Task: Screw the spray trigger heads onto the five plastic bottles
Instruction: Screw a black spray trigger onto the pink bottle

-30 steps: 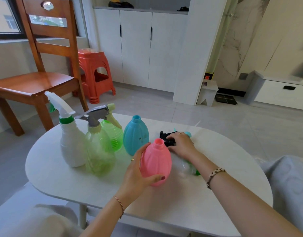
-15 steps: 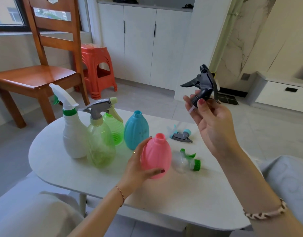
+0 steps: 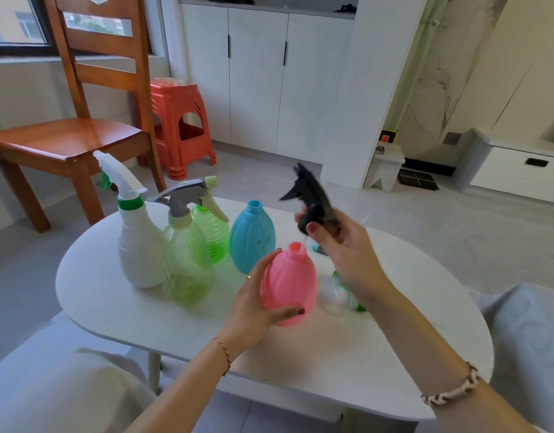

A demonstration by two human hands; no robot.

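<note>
Right grip holds black trigger head just above pink bottle, clasped by left grip.

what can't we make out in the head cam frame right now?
- Black trigger head, head view: motion-blurred; its dip tube's tip at the pink bottle neck is unclear.
- Loose trigger heads on the table: mostly hidden behind the right hand and wrist.
- Third green bottle: partly hidden behind the nearer green bottle.
</note>
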